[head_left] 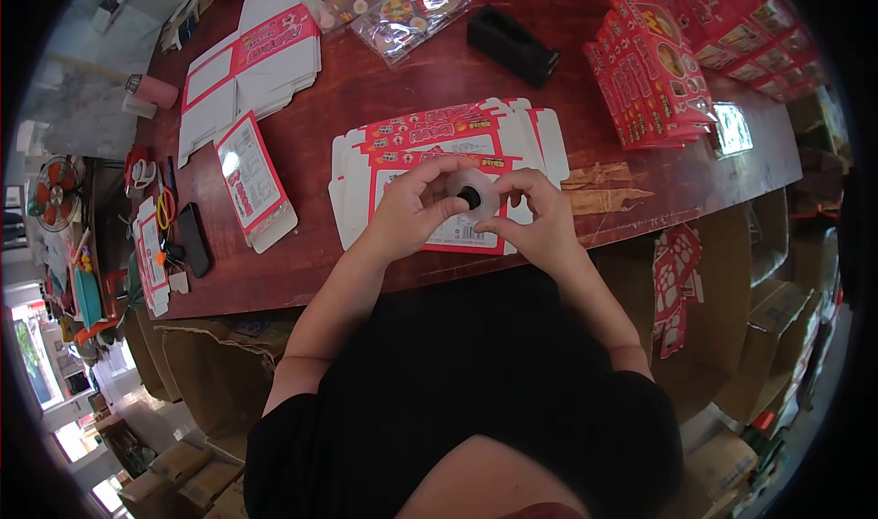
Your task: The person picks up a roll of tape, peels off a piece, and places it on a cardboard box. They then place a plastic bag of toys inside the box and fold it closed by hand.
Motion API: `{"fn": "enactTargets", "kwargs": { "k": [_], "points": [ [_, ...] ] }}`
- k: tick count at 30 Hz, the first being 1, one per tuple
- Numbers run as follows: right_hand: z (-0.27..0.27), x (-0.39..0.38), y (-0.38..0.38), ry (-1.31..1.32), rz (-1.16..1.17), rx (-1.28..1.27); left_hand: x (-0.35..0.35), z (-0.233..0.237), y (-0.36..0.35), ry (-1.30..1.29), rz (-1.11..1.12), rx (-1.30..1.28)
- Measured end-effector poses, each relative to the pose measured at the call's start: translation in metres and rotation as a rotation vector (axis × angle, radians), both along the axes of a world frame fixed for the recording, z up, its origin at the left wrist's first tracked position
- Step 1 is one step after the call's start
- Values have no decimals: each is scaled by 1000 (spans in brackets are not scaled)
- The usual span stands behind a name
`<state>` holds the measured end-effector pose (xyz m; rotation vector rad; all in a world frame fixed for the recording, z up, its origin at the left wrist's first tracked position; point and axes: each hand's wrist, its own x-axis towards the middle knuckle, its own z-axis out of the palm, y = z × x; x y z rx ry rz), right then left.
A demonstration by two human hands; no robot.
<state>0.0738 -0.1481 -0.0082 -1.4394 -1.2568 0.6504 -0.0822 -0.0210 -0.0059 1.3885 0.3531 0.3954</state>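
In front of my chest, a roll of clear tape (487, 192) is held above the flat cartons. My left hand (416, 205) grips its left side, thumb and fingers around the ring by the dark core. My right hand (544, 219) curls at the roll's right edge, with index finger and thumb against it; whether it pinches a tape end is too small to tell. Beneath both hands lies a spread stack of red and white flattened cartons (352, 190). A black tape dispenser (512, 45) sits farther back on the table.
On the wooden table (366, 71), more flat cartons (210, 107) and a folded box (249, 179) lie left, near a phone (193, 240) and scissors (165, 210). Plastic-wrapped packets (412, 16) lie behind. Red boxes (649, 80) stand right. Open cardboard boxes (713, 290) are below the edge.
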Motion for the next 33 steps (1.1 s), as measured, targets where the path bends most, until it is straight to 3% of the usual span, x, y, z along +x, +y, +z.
{"fn": "enactTargets", "kwargs": {
  "k": [33],
  "points": [
    [-15, -4, 0, -59, -71, 207, 4, -21, -11, -91, 124, -451]
  ]
}}
